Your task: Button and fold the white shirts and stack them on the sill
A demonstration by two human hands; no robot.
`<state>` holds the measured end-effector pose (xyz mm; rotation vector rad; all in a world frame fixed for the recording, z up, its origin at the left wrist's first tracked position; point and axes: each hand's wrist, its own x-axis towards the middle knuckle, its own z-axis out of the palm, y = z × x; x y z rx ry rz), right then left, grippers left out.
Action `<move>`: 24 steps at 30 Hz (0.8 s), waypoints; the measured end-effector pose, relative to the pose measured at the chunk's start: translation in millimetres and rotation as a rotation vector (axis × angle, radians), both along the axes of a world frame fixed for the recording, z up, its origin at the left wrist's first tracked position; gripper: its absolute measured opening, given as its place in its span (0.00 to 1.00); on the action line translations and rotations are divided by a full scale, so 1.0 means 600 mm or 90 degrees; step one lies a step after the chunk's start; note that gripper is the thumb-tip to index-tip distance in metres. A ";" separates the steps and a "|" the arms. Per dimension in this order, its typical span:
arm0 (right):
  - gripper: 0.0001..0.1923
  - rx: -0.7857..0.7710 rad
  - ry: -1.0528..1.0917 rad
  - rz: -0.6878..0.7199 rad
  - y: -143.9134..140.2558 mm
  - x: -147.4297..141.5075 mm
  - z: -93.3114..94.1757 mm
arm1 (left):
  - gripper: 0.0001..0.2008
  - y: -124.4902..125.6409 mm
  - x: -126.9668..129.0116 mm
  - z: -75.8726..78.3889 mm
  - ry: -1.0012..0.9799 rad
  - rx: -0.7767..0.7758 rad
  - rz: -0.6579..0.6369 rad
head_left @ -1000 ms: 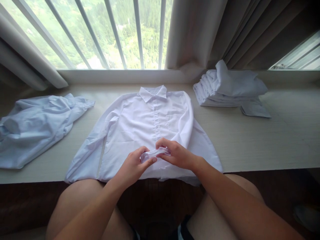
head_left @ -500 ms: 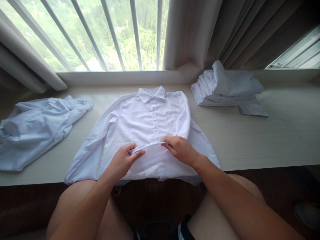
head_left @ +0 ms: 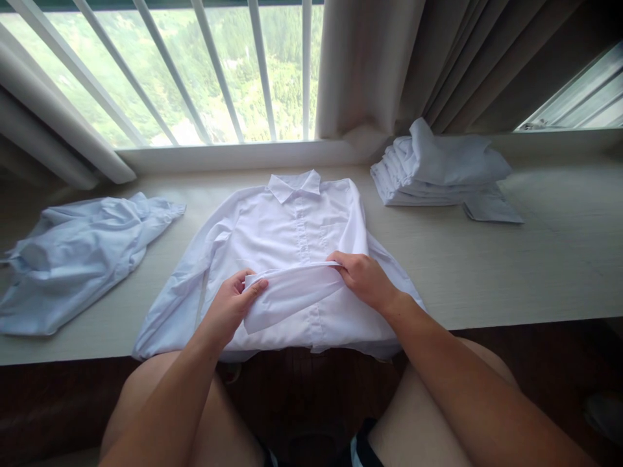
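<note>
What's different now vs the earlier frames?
Left hand moved left and slightly toward the window; right hand moved right and toward the window. The held fabric, bunched at first, is now drawn out into a wide band between them. Both hands hold it throughout; no release visible. Unchanged: spread shirt, crumpled garment on the left, folded stack on the right.

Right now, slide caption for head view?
Left hand and right hand hold white fabric over a spread white shirt.
</note>
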<state>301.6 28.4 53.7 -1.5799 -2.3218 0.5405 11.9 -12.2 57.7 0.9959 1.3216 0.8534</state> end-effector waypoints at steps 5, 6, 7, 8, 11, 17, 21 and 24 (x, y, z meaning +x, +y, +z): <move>0.11 0.033 -0.001 0.001 0.003 0.006 0.002 | 0.18 0.002 0.002 0.006 0.057 0.050 -0.021; 0.11 0.040 0.002 0.004 0.005 0.008 0.001 | 0.18 0.003 0.002 0.008 0.061 0.067 -0.028; 0.11 0.049 0.002 0.005 0.007 0.010 0.000 | 0.18 0.003 0.002 0.010 0.068 0.083 -0.033; 0.11 0.057 -0.001 0.004 0.009 0.012 -0.001 | 0.18 0.004 0.001 0.011 0.078 0.093 -0.036; 0.12 0.070 -0.024 -0.010 0.013 0.017 0.000 | 0.19 0.006 -0.001 0.003 0.081 0.083 -0.045; 0.13 0.045 -0.080 -0.067 0.028 0.029 0.000 | 0.22 0.006 0.013 -0.033 0.119 0.070 -0.043; 0.16 0.050 -0.095 -0.180 0.044 0.053 -0.005 | 0.22 0.015 -0.005 -0.028 0.189 0.131 -0.006; 0.26 0.102 -0.054 -0.249 0.048 0.066 -0.005 | 0.21 0.019 -0.070 -0.008 0.360 0.197 0.121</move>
